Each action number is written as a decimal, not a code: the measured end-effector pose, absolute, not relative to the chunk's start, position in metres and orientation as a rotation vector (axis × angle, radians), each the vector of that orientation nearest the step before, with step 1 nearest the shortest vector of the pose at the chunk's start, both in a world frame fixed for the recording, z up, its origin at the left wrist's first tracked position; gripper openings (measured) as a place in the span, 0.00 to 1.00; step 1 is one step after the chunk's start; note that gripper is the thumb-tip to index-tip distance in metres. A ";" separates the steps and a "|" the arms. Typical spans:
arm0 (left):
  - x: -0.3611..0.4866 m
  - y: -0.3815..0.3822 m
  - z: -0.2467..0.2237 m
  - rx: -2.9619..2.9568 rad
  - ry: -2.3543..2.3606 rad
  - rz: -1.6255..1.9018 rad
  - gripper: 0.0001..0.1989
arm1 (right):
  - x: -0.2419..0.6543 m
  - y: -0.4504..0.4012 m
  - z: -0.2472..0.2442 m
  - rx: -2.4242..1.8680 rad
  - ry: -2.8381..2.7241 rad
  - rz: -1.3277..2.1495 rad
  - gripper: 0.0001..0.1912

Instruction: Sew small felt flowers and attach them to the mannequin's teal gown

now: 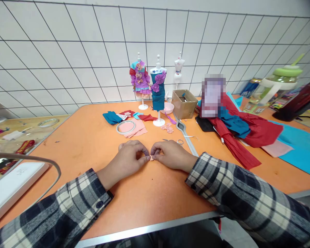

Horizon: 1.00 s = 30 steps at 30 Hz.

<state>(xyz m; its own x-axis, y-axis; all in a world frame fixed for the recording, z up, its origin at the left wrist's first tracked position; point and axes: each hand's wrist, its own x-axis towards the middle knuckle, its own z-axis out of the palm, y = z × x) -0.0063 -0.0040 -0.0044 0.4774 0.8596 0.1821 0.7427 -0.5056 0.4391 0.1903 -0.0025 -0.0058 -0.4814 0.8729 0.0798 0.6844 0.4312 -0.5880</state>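
Observation:
Between my two hands is a small piece of pink crepe paper point(152, 158), mostly covered by the fingertips. My left hand point(134, 155) pinches its left side with thumb and forefinger. From the other side my right hand point(172, 154) pinches it too, low over the orange table point(134, 206). Small scissors point(180, 142) lie just behind my right hand. Farther back are cut pink paper pieces point(167, 128) and a roll of clear tape point(126, 127) resting on pink sheets point(141, 128).
Mini mannequins stand at the back, one in a purple ruffled dress point(140, 82), one in a teal dress point(158, 93). A cardboard box point(185, 106), phone point(212, 96), red crepe paper point(260, 124) and bottle point(274, 86) are rightward. A white power bank point(18, 187) with a cable lies left.

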 end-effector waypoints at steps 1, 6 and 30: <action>-0.007 -0.004 -0.004 2.457 1.342 0.594 0.06 | 0.190 -0.003 -0.006 -1.327 -2.328 0.670 0.06; -0.007 -0.005 -0.005 2.584 1.210 0.712 0.06 | 0.191 -0.005 -0.006 -1.326 -2.376 0.563 0.07; 0.004 -0.008 -0.007 2.536 1.400 0.486 0.05 | 0.193 -0.006 -0.003 -1.359 -2.490 0.386 0.08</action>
<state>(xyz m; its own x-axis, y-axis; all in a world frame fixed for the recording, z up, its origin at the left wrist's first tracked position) 0.0037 -0.0080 -0.0069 0.4963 0.8480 0.1861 0.7808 -0.5297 0.3313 0.1934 -0.0060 -0.0035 -0.5197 0.8467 0.1138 0.7725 0.5226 -0.3606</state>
